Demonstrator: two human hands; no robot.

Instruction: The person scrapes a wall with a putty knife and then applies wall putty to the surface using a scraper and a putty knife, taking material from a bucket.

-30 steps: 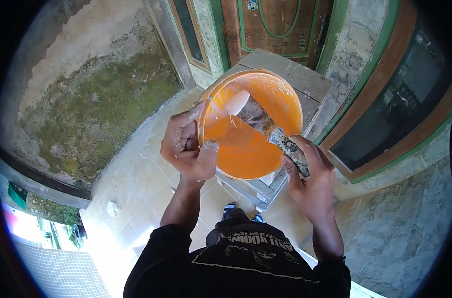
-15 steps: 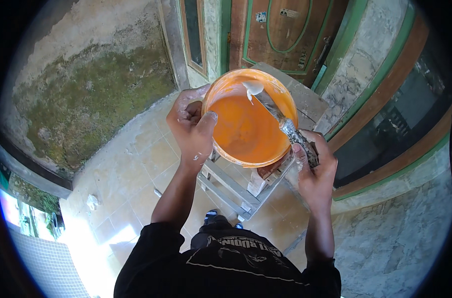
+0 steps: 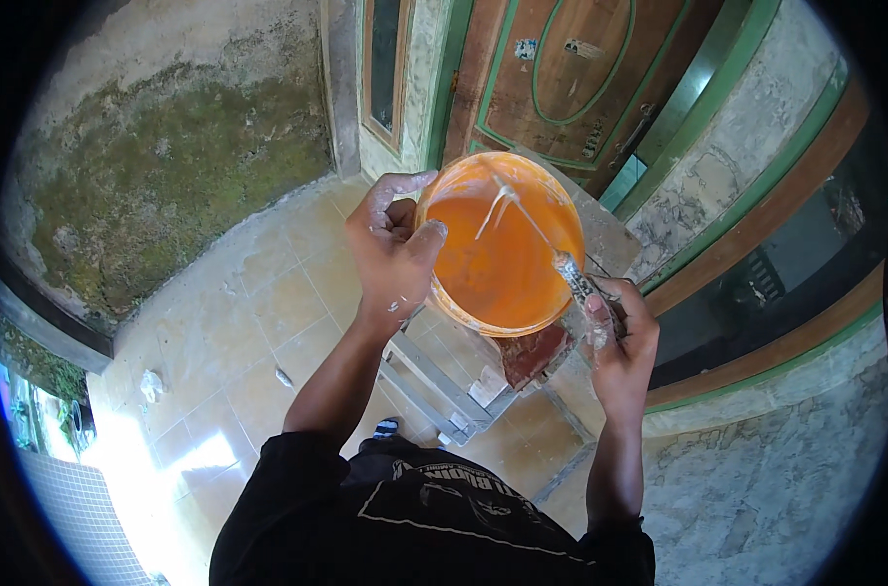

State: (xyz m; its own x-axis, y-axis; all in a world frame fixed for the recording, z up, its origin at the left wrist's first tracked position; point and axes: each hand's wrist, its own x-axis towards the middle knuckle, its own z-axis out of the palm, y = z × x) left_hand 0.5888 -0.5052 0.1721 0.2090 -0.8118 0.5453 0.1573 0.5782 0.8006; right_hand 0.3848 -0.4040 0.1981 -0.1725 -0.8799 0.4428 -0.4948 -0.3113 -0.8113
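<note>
My left hand (image 3: 393,249) grips the left rim of an orange plastic bucket (image 3: 493,264), thumb over the edge and fingers on the outside. The bucket is tilted so its inside faces me, with whitish smears along the upper wall. My right hand (image 3: 619,332) is closed round the paint-spattered handle of a putty knife (image 3: 571,273). Its thin blade shows nearly edge-on and reaches over the bucket's mouth. White paste (image 3: 504,191) clings to the blade's tip and hangs down in strands.
Below the bucket stands a wooden bench (image 3: 434,376) with a reddish-brown piece (image 3: 534,356) on it. A green-trimmed wooden door (image 3: 571,88) lies ahead. A mossy wall (image 3: 180,186) is to the left, a wood-framed window (image 3: 766,283) to the right. Tiles cover the floor (image 3: 268,332).
The putty knife has turned from showing its flat blade to nearly edge-on, and the paste now hangs in longer strands. Bucket and left hand have shifted slightly right and down in view.
</note>
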